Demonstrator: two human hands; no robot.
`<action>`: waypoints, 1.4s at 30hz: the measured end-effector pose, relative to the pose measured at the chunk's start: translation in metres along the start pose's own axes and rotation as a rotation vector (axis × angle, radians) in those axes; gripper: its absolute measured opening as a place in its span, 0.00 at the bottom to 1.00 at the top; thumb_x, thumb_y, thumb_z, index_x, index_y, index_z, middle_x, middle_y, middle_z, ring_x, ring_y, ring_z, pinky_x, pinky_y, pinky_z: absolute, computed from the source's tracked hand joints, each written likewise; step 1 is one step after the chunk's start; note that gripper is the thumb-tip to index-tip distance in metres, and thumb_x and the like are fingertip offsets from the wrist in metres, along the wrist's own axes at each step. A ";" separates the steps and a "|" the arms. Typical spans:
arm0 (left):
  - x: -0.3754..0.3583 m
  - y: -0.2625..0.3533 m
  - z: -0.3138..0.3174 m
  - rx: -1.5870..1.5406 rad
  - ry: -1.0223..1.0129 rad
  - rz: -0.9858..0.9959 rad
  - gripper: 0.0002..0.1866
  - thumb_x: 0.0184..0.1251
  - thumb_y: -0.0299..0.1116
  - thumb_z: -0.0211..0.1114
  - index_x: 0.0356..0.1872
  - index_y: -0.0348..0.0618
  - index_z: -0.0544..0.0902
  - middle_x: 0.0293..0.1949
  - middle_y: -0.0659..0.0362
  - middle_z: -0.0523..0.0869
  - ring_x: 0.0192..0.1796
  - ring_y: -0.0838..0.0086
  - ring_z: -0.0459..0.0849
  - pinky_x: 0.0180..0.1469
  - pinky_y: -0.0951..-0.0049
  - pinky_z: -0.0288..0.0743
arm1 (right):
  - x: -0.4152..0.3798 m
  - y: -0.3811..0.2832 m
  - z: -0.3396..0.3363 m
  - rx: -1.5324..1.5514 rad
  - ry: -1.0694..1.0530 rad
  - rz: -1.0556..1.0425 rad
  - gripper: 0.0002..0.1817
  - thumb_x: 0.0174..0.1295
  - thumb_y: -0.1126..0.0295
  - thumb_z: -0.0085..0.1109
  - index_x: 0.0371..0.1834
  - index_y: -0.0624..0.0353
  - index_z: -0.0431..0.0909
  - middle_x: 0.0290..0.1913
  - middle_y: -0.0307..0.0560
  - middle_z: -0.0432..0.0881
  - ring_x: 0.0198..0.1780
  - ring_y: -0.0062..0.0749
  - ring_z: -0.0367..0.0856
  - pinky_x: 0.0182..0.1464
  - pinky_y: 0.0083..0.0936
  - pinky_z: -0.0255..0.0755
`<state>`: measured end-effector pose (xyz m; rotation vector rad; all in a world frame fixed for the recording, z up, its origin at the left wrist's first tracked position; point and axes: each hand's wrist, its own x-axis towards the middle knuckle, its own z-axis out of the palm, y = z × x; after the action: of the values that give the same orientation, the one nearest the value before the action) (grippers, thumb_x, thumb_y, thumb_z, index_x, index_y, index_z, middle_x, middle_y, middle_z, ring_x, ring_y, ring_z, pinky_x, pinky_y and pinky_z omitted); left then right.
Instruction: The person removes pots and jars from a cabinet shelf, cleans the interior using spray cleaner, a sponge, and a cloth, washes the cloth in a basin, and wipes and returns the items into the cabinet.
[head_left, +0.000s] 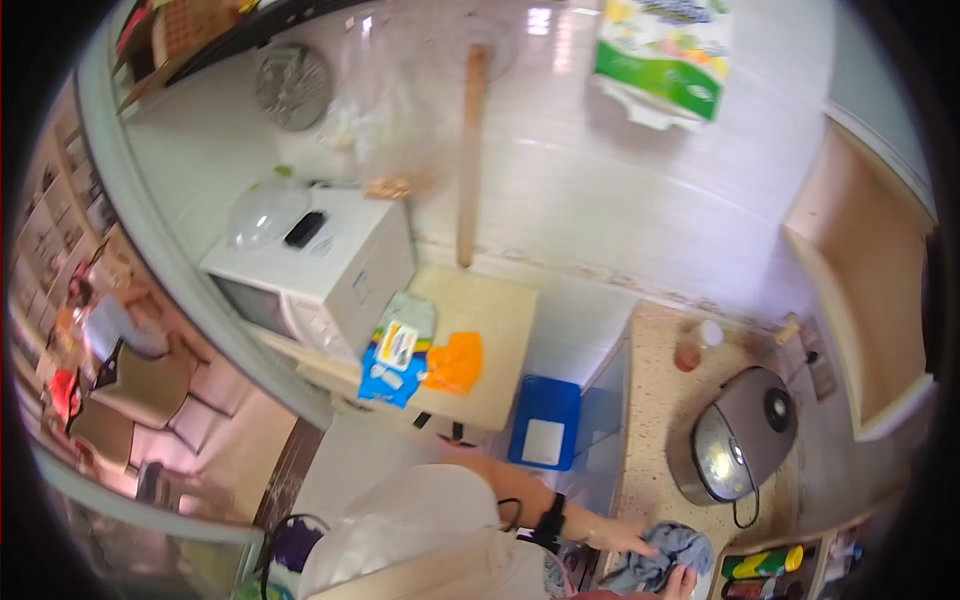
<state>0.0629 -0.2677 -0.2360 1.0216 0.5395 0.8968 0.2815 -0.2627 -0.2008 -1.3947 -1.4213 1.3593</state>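
My left hand (626, 536) reaches over the counter, a dark band on its wrist, and its fingers are closed on a crumpled grey cloth (683, 545). At the lower edge of the view, my right hand (679, 582) grips the same cloth from the near side; only its fingers show. The cloth lies bunched on the speckled counter (648, 430), below a grey rice cooker (735, 437).
A jar (698, 346) stands behind the cooker. A shelf of bottles (762, 563) is right of my hands. A blue bin (545, 425) sits beside the counter. A small table (500, 310) holds a microwave (320, 265), a blue pack (388, 382) and an orange cloth (455, 362). Someone sits far left.
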 end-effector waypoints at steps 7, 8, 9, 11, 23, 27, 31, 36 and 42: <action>-0.031 0.085 -0.005 -0.118 0.124 -0.074 0.21 0.67 0.46 0.57 0.48 0.37 0.77 0.42 0.63 0.80 0.43 0.83 0.75 0.47 0.78 0.69 | -0.012 -0.049 0.023 -0.042 0.215 -0.145 0.23 0.62 0.64 0.54 0.55 0.72 0.70 0.51 0.62 0.75 0.53 0.49 0.73 0.57 0.40 0.65; -0.030 0.090 -0.009 -0.112 0.159 -0.095 0.20 0.67 0.46 0.56 0.47 0.38 0.78 0.41 0.64 0.80 0.42 0.83 0.75 0.46 0.78 0.69 | -0.012 -0.052 0.021 0.032 0.242 -0.124 0.23 0.62 0.64 0.55 0.55 0.71 0.70 0.52 0.61 0.75 0.54 0.48 0.72 0.57 0.39 0.66; -0.025 0.094 -0.012 -0.110 0.191 -0.116 0.20 0.68 0.47 0.56 0.47 0.38 0.78 0.41 0.65 0.80 0.41 0.83 0.75 0.46 0.78 0.69 | -0.012 -0.055 0.018 0.123 0.288 -0.094 0.23 0.62 0.65 0.55 0.55 0.70 0.69 0.52 0.59 0.75 0.54 0.46 0.72 0.57 0.38 0.66; -0.011 0.096 -0.023 -0.048 0.163 -0.112 0.19 0.69 0.47 0.54 0.46 0.40 0.77 0.40 0.66 0.79 0.40 0.83 0.75 0.45 0.77 0.69 | -0.013 -0.062 0.012 0.335 0.389 -0.015 0.23 0.61 0.66 0.57 0.56 0.68 0.68 0.52 0.56 0.75 0.54 0.43 0.71 0.56 0.37 0.66; -0.007 0.125 -0.032 -0.246 0.081 0.017 0.26 0.62 0.41 0.62 0.58 0.38 0.70 0.53 0.57 0.78 0.52 0.71 0.76 0.55 0.68 0.70 | 0.006 -0.105 -0.013 0.401 0.406 -0.174 0.22 0.60 0.68 0.58 0.57 0.65 0.68 0.51 0.53 0.75 0.53 0.38 0.72 0.55 0.34 0.67; 0.003 0.090 -0.067 0.243 0.161 -0.098 0.29 0.52 0.38 0.70 0.54 0.38 0.71 0.46 0.55 0.79 0.48 0.67 0.78 0.49 0.67 0.72 | 0.021 -0.131 -0.006 0.284 0.279 -0.297 0.22 0.60 0.69 0.57 0.57 0.66 0.69 0.50 0.53 0.76 0.52 0.38 0.72 0.55 0.34 0.67; 0.000 0.021 -0.097 1.170 0.358 -0.048 0.27 0.54 0.50 0.68 0.47 0.40 0.74 0.41 0.57 0.80 0.43 0.68 0.77 0.44 0.65 0.74 | 0.029 -0.145 0.007 0.173 0.039 -0.362 0.22 0.60 0.70 0.57 0.57 0.66 0.70 0.50 0.53 0.76 0.52 0.38 0.73 0.54 0.33 0.67; 0.007 0.036 -0.067 -0.066 0.109 -0.496 0.33 0.56 0.64 0.58 0.48 0.43 0.75 0.44 0.57 0.80 0.45 0.68 0.77 0.44 0.65 0.73 | 0.039 -0.136 0.043 0.103 -0.573 -0.239 0.21 0.60 0.70 0.56 0.57 0.67 0.70 0.49 0.54 0.77 0.51 0.38 0.74 0.54 0.33 0.68; -0.011 0.057 -0.050 -0.559 0.144 -0.283 0.36 0.57 0.69 0.50 0.50 0.47 0.75 0.47 0.58 0.79 0.47 0.70 0.77 0.46 0.65 0.73 | 0.039 -0.116 0.077 -0.274 -0.839 -0.378 0.23 0.63 0.70 0.53 0.61 0.67 0.66 0.52 0.49 0.74 0.49 0.32 0.74 0.56 0.25 0.65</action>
<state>-0.0023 -0.2396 -0.2076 0.3652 0.4984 0.8060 0.1760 -0.2231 -0.1099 -0.6243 -2.3400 1.6004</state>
